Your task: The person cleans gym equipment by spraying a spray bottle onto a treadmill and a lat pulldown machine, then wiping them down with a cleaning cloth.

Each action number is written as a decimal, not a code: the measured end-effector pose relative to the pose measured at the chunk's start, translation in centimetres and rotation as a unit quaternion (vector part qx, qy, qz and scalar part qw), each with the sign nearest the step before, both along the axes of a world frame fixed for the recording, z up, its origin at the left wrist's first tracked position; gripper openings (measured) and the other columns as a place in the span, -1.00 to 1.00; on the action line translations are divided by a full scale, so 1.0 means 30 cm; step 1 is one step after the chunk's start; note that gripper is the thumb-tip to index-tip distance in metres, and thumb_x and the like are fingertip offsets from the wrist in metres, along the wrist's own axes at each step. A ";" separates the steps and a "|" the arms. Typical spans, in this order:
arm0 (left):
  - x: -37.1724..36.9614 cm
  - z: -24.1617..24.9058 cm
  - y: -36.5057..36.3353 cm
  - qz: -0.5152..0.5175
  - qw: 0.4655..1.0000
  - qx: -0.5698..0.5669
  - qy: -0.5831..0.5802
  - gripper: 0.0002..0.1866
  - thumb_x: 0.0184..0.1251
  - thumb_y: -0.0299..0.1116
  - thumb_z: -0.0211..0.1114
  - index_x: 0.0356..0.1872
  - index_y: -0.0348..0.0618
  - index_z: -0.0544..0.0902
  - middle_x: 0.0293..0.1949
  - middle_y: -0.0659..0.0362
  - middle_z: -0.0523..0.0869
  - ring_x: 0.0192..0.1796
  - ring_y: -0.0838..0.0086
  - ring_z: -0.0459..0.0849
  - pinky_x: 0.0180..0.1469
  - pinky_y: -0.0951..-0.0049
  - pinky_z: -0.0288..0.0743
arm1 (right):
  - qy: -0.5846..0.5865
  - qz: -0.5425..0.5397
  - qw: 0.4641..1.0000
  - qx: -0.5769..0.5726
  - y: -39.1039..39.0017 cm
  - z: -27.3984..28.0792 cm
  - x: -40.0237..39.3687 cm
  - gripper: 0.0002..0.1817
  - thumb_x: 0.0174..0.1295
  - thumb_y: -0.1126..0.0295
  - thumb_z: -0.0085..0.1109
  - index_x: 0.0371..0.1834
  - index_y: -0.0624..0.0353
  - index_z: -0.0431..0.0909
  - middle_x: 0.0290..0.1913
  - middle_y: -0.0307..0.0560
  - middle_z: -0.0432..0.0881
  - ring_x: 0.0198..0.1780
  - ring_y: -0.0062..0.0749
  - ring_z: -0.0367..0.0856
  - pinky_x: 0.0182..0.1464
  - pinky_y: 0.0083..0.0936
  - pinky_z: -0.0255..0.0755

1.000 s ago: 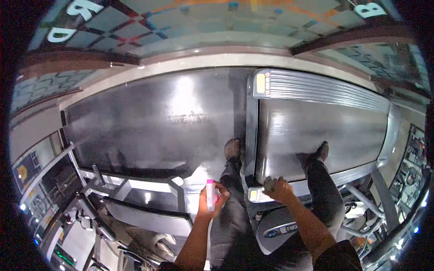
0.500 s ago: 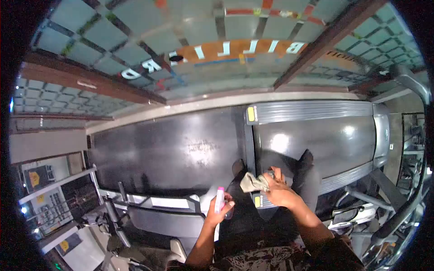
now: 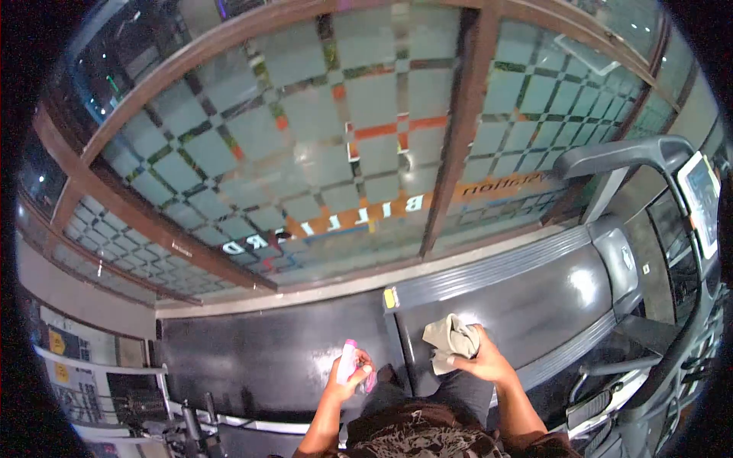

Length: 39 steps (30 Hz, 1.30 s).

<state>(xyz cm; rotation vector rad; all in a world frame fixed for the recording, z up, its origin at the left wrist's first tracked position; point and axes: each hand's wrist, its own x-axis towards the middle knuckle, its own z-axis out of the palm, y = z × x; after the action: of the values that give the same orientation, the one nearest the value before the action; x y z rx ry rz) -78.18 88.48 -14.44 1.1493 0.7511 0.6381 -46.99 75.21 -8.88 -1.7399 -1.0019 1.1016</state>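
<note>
In my left hand (image 3: 353, 375) is a slim white bottle (image 3: 348, 362) with a pink top, held upright with my fingers wrapped round it. More pink shows by my fingertips, but I cannot make out that part. A crumpled pale beige cloth (image 3: 450, 340) is bunched in my right hand (image 3: 486, 362), its loose folds hanging to the left of my fingers. Beyond the cloth lies a treadmill's dark belt (image 3: 519, 305), and both hands are above my legs, apart from it.
Ribbed side rails (image 3: 489, 267) border the treadmill belt, and its grey motor cover (image 3: 615, 256) is at the far end. A curved handlebar (image 3: 634, 153) rises on the right. Another dark belt or mat (image 3: 252, 343) lies to the left. Frosted glass panels (image 3: 305, 160) stand behind.
The view has tilted up, showing more of the glass and handlebar. My right hand has turned, and the cloth is now spread more upright. The bottle remains in my left hand.
</note>
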 end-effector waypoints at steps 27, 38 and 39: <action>1.041 0.930 -0.034 -0.079 0.991 -0.036 -0.098 -0.63 0.23 -0.48 0.42 0.01 -0.32 0.51 -0.28 0.09 0.69 -0.19 0.35 0.74 -0.07 0.31 0.61 | 0.526 -0.232 0.813 0.090 -0.100 0.724 0.875 -0.58 0.26 0.45 0.26 0.18 0.20 0.45 0.04 -0.03 0.65 0.06 -0.19 0.68 0.13 -0.21 0.60; 1.311 0.997 0.285 -0.205 0.977 0.000 -0.053 -0.69 0.25 -0.45 0.44 -0.05 -0.24 0.55 -0.27 0.23 0.66 -0.17 0.57 0.64 -0.04 0.47 0.52 | 0.418 -0.159 0.893 0.055 0.173 0.929 0.965 -0.31 0.13 0.58 0.36 0.36 0.08 0.32 0.07 -0.03 0.61 0.11 -0.24 0.64 0.11 -0.36 0.60; 1.338 0.999 0.304 -0.202 0.977 0.003 -0.060 -0.71 0.24 -0.46 0.45 -0.07 -0.23 0.56 -0.28 0.24 0.65 -0.19 0.57 0.63 -0.06 0.46 0.52 | 0.433 -0.154 0.887 0.052 0.194 0.951 0.981 -0.25 0.04 0.63 0.38 0.37 0.12 0.33 0.11 -0.04 0.61 0.16 -0.27 0.61 0.16 -0.36 0.56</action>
<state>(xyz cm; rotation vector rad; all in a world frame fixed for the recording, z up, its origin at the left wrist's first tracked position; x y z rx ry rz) -38.05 97.59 15.52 1.2139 0.3936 0.3633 -17.55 81.05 19.64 -1.0568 -0.2070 1.3749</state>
